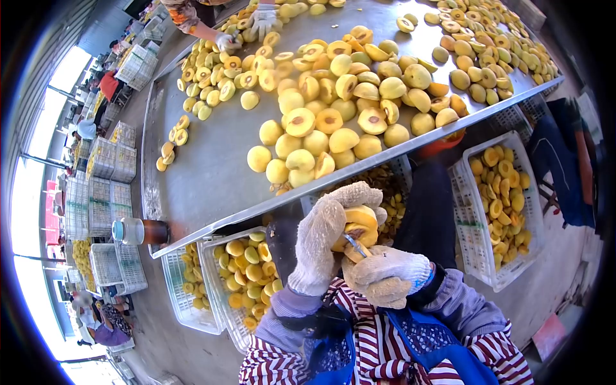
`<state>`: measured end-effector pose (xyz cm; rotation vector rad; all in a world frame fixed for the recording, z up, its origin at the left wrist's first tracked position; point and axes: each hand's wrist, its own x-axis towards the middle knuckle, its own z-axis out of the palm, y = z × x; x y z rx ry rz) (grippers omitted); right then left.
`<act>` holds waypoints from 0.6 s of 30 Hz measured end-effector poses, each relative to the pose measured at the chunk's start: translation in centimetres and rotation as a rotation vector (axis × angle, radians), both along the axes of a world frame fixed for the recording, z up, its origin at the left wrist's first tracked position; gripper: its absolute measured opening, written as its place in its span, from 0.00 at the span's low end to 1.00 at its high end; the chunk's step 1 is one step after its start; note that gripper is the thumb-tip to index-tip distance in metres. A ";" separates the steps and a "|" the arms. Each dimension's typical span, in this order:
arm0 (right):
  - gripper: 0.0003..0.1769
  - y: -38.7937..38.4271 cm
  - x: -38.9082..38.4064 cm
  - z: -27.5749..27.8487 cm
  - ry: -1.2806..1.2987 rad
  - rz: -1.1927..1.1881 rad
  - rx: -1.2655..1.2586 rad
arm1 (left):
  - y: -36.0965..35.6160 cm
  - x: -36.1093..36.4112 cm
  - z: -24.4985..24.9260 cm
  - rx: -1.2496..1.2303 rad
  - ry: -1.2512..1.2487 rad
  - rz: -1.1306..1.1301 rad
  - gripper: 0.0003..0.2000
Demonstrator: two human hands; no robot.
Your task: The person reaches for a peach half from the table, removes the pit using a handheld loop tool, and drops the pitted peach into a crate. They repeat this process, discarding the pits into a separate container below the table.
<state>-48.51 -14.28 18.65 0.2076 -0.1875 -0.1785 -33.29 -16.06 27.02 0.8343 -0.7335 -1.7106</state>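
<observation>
My left hand, in a pale knitted work glove, is closed around a yellow peach in front of my lap. My right hand, gloved likewise, grips a small knife whose narrow metal blade meets the peach's flesh. Its handle is hidden inside my fist. Just beyond my hands, a large heap of peach halves covers part of the metal table. Several halves lie cut side up and show brown centres.
White crates of peach halves stand below the table, at left and right. Between my legs, another crate holds brown and yellow pieces. Across the table are a person's gloved hands. A jar of dark liquid sits by the left edge.
</observation>
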 end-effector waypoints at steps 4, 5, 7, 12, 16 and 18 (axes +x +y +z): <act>0.14 -1.2 -0.6 3.2 0.423 -0.020 -0.380 | 0.4 -0.8 0.7 0.121 0.049 0.140 0.34; 0.13 -1.5 -0.6 3.7 0.541 0.000 -0.478 | 0.4 -0.7 0.7 0.132 0.061 0.144 0.34; 0.13 -1.1 -0.2 3.4 0.554 -0.002 -0.496 | 0.7 -0.5 0.7 0.158 0.085 0.156 0.33; 0.14 -1.3 0.5 4.3 0.394 0.060 -0.780 | 1.0 0.6 -3.0 0.320 0.643 0.150 0.31; 0.14 -3.0 -0.5 4.6 0.532 0.104 -0.743 | 1.9 3.6 -3.8 0.237 -0.040 0.474 0.30; 0.14 -2.2 -1.4 3.2 0.705 0.005 -0.753 | 2.9 8.7 -5.3 0.088 -0.415 0.636 0.29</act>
